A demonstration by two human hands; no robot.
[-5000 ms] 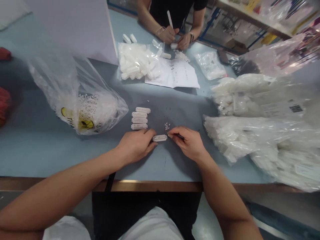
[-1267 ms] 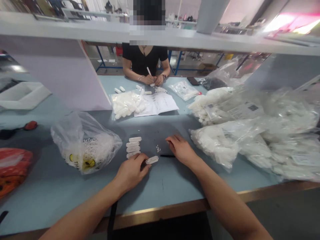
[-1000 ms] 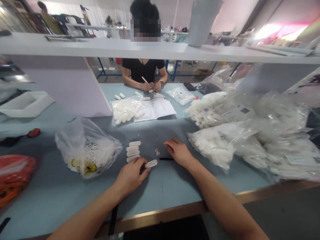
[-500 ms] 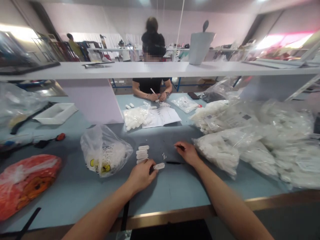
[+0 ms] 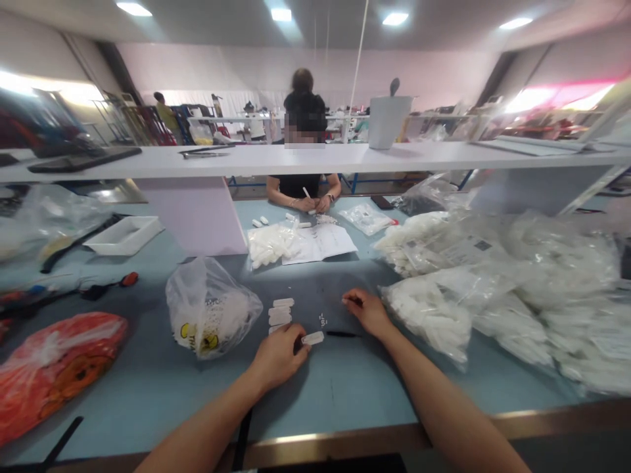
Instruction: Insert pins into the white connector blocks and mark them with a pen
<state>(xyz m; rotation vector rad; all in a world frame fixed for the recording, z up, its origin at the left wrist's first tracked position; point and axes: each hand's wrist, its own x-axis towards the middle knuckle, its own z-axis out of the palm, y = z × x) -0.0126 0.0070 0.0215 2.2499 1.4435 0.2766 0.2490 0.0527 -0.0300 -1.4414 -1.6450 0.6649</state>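
Observation:
My left hand point(image 5: 280, 355) pinches a small white oblong plastic piece point(image 5: 313, 337) between thumb and fingers, just above the table. Beside and partly behind that hand lies a column of similar white oblong pieces point(image 5: 282, 312). My right hand point(image 5: 367, 311) is closed in a pinch, wrist near the table, and whatever is at its fingertips is too small to make out. Between the hands lie a few tiny white bits point(image 5: 323, 320) and a thin black pen-like tool point(image 5: 342, 334).
A clear bag of small white parts point(image 5: 211, 315) stands left of my hands. Large bags of white pieces point(image 5: 434, 315) crowd the right. A red bag point(image 5: 59, 368) lies front left. Across the table, a person point(image 5: 303, 187) works behind papers point(image 5: 325, 243), under a raised shelf point(image 5: 315, 159).
The view has tilted up slightly, so everything sits lower in the picture. Both hands keep nearly the same place over the table, the left still holding the white oblong piece.

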